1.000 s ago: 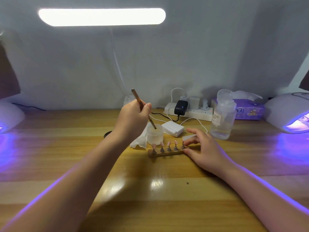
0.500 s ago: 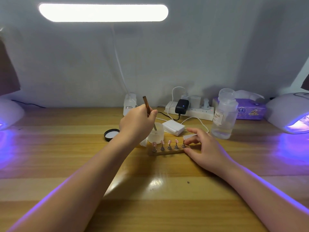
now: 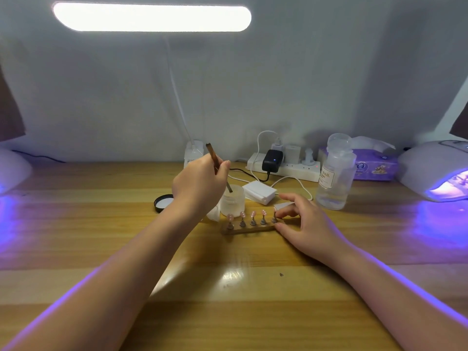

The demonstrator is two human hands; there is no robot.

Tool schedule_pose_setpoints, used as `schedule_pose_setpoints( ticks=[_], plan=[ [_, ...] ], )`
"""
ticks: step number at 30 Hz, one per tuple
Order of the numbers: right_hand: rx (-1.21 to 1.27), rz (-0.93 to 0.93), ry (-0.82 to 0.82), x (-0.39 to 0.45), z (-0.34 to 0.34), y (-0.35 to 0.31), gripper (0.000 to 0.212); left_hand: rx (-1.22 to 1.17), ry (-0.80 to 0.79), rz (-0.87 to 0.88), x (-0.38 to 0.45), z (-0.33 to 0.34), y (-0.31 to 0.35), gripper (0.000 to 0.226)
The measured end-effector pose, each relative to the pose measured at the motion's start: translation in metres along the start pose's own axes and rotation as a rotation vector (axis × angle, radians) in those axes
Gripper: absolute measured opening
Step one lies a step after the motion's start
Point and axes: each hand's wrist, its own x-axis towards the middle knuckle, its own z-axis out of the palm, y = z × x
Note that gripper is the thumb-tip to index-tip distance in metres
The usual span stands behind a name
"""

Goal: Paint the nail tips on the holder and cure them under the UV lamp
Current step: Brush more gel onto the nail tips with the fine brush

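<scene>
A wooden holder (image 3: 249, 229) with several pink nail tips (image 3: 253, 215) on small stands lies at the table's middle. My right hand (image 3: 304, 224) grips its right end between thumb and fingers. My left hand (image 3: 200, 183) pinches a brown brush (image 3: 214, 158), tilted, with its tip dipped into a small frosted jar (image 3: 233, 202) just behind the holder. A lit UV lamp (image 3: 438, 171) glows purple at the far right, and another UV lamp (image 3: 12, 168) sits at the far left edge.
The jar's black lid (image 3: 163, 202) lies left of the jar, with a crumpled tissue (image 3: 214, 214) beside it. Behind stand a white box (image 3: 260, 191), a power strip (image 3: 286, 165) with cables, a clear bottle (image 3: 334, 173), a purple tissue pack (image 3: 374, 165) and a desk lamp base (image 3: 193, 153).
My left hand has dropped toward the jar and tipped the brush more upright, so the brush tip now sits inside it. My right hand stays on the holder.
</scene>
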Motion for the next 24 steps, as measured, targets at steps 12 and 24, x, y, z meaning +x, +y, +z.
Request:
schedule_pose_setpoints(
  ticks=[12, 24],
  plan=[
    [-0.003, -0.007, -0.011, 0.0, 0.0, 0.0, 0.055, -0.006, 0.105, 0.036, -0.005, -0.003, 0.002, 0.027],
    [0.003, -0.003, -0.007, 0.001, 0.001, 0.002, 0.056, -0.065, 0.149, 0.084, -0.011, 0.001, 0.0, 0.025]
  ],
)
